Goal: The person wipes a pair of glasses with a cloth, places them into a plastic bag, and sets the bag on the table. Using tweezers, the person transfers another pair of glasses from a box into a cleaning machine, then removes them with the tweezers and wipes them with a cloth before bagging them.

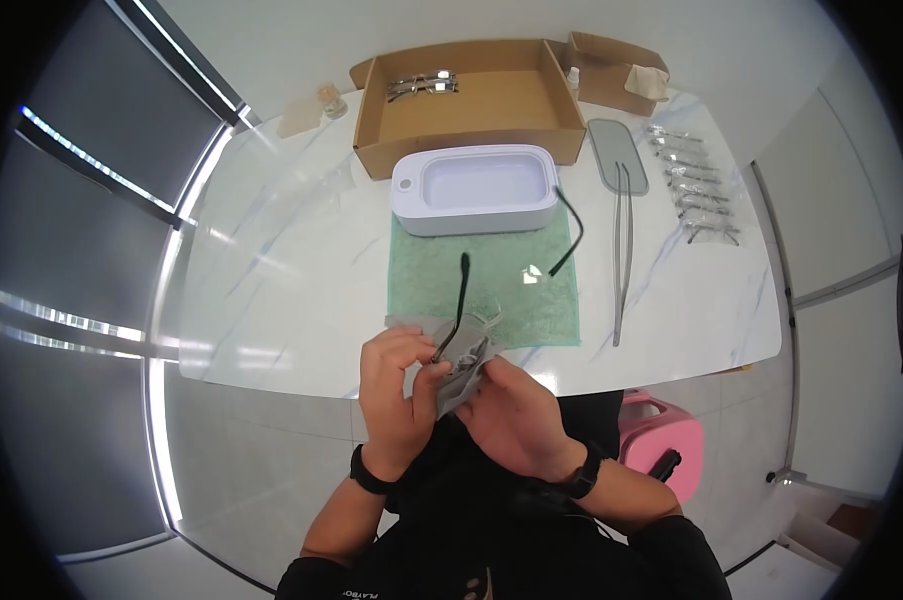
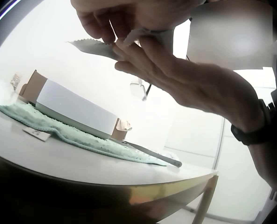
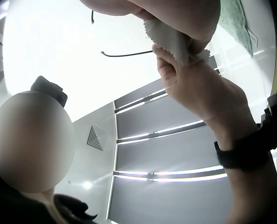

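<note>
Both hands hold a pair of eyeglasses with dark temples [image 1: 462, 290] over the table's front edge. A grey cloth [image 1: 456, 385] with a zigzag edge is folded about one lens. My left hand [image 1: 397, 395] pinches the cloth and glasses near a hinge between thumb and fingers. Opposite, my right hand [image 1: 512, 415] holds the cloth, its thumb on the near side and its fingers behind. The other lens [image 1: 532, 273] sticks out uncovered, its temple [image 1: 572, 235] pointing away. In the right wrist view, the cloth [image 3: 168, 39] sits between both hands; the wrapped lens is hidden.
A white ultrasonic cleaner [image 1: 477, 190] stands on a green towel [image 1: 417, 275]. Behind it, a cardboard box [image 1: 502, 90] contains glasses. To the right lie long tweezers [image 1: 621, 260], a grey lid [image 1: 612, 145] and several bagged glasses [image 1: 692, 185]. A pink stool [image 1: 672, 440] is below.
</note>
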A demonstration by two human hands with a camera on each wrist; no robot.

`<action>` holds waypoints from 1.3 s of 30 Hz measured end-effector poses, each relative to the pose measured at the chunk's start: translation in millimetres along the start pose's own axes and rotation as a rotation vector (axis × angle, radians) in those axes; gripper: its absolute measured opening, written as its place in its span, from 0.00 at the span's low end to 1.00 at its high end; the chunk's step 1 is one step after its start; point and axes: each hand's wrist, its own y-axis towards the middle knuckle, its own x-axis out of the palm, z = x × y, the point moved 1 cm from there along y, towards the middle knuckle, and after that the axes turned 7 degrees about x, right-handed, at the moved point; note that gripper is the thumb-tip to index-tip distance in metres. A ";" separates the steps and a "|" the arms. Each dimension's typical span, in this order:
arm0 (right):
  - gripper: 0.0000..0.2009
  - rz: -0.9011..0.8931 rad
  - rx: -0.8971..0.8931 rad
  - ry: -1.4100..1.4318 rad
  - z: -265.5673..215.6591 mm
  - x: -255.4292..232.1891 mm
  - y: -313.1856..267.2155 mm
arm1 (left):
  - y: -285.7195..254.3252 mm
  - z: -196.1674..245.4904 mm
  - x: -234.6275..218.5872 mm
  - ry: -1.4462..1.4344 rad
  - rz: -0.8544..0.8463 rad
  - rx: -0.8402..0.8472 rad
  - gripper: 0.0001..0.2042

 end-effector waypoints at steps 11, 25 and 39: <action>0.13 0.191 -0.178 -0.365 5.6 -4.1 21.5 | -8.8 2.6 -0.8 0.180 -0.079 0.133 0.10; 0.24 0.307 -0.206 -0.336 -27.8 -9.3 1.5 | -14.8 -9.4 -14.1 0.047 -0.097 0.005 0.07; 0.24 0.201 -0.129 -0.338 -26.3 -8.4 6.3 | -13.8 0.9 -9.0 -0.033 -0.194 0.103 0.08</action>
